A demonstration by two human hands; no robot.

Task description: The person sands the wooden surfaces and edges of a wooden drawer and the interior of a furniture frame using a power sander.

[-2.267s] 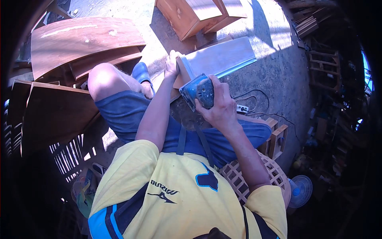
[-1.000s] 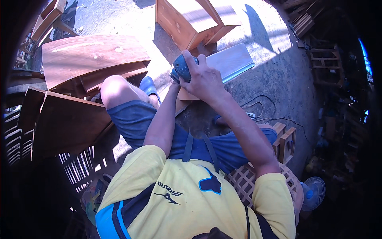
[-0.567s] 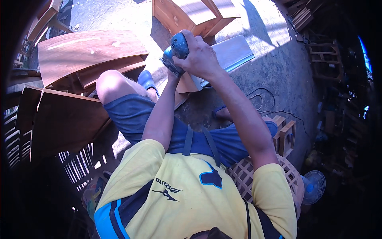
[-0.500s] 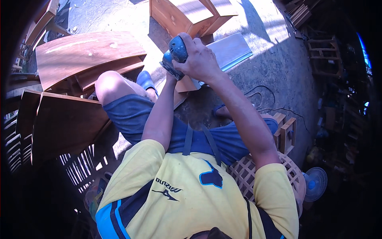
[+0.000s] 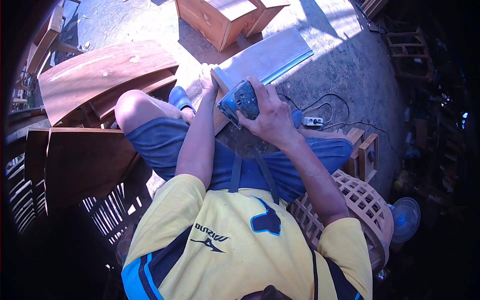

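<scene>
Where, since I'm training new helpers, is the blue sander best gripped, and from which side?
Probably around the rounded, speckled body of the blue sander, coming from the person's right, where the right hand holds it. The bulging side suits a curled palm, while the flat base faces left, away from that approach.

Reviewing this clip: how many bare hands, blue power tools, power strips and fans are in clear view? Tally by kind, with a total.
Bare hands: 2 (left hand, right hand)
Blue power tool: 1
Power strip: 1
Fan: 1
Total: 5
</scene>
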